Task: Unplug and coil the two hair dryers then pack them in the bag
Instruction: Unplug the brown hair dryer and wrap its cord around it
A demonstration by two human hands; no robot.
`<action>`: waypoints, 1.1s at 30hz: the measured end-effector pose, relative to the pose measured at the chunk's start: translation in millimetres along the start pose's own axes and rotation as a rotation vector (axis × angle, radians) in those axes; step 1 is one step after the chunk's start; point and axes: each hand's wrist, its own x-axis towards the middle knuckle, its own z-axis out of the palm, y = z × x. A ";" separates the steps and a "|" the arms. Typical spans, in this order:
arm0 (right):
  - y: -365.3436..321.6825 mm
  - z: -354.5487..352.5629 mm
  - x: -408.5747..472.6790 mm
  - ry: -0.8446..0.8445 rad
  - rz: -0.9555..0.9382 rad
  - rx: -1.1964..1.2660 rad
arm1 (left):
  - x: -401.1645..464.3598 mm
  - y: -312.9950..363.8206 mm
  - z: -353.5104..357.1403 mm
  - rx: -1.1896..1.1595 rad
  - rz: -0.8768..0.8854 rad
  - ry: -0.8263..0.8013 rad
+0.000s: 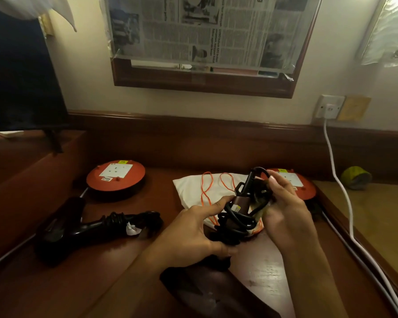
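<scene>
Both hands on the second hair dryer above the wooden desk (101, 283).

On the desk's left side lies a black hair dryer (62, 228), cord wound round its handle, near an orange socket reel (115, 177); a second reel (295, 184) sits partly hidden behind the hands. The white bag (193, 191) with orange drawstrings lies flat between the reels. Over the bag's near edge, the left hand (193, 235) curls round the brown-handled hair dryer (237, 212), while the right hand (283, 203) pinches its black cord (239, 223), looped about the handle.
</scene>
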 end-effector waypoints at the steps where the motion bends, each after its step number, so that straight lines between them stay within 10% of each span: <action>1: -0.9 -0.8 1.0 -0.027 0.062 0.088 | 0.6 -1.3 -0.5 -0.001 -0.002 -0.007; 25: 23.8 11.2 3.9 0.442 -0.152 0.047 | 1.3 1.6 28.3 -0.074 0.016 0.052; 33: 18.9 4.0 1.0 0.255 -0.097 0.022 | 6.9 2.4 32.3 -0.077 0.050 0.012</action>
